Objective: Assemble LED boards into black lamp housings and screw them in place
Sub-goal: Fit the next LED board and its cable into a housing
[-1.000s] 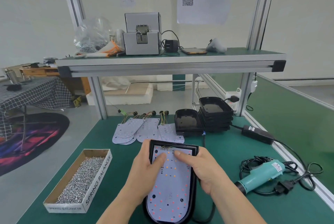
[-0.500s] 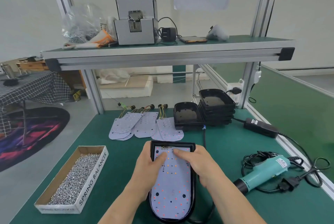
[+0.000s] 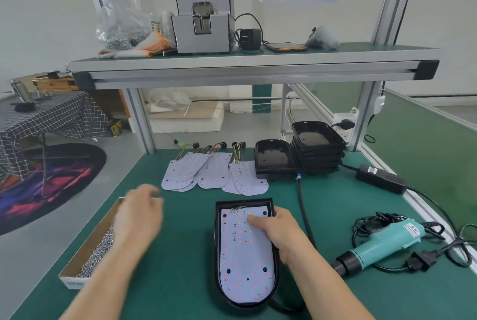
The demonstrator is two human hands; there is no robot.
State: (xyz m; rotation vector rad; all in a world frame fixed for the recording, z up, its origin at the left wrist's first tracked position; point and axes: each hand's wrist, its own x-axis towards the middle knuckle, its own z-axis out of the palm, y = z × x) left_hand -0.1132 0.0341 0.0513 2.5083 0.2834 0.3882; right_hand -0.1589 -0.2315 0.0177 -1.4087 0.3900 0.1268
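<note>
A black lamp housing (image 3: 219, 255) lies on the green table in front of me with a white LED board (image 3: 242, 263) seated inside it. My right hand (image 3: 277, 232) rests on the housing's right edge, its thumb pressing on the board's upper part. My left hand (image 3: 138, 214) hovers, blurred, over the far end of the cardboard box of screws (image 3: 87, 257), fingers loosely spread and holding nothing. Several spare LED boards (image 3: 214, 174) with wire tails lie fanned out further back. Empty black housings (image 3: 273, 159) stand behind them, beside a stack (image 3: 318, 152).
A teal electric screwdriver (image 3: 382, 245) lies at the right among black cables, with a power adapter (image 3: 380, 177) behind it. An upper shelf (image 3: 245, 67) carries a screw feeder machine, a bag and a phone. Aluminium posts frame the bench.
My left hand has left the LED board and swung left to above the screw box. My right hand stays on the board and housing. The view has tilted down slightly.
</note>
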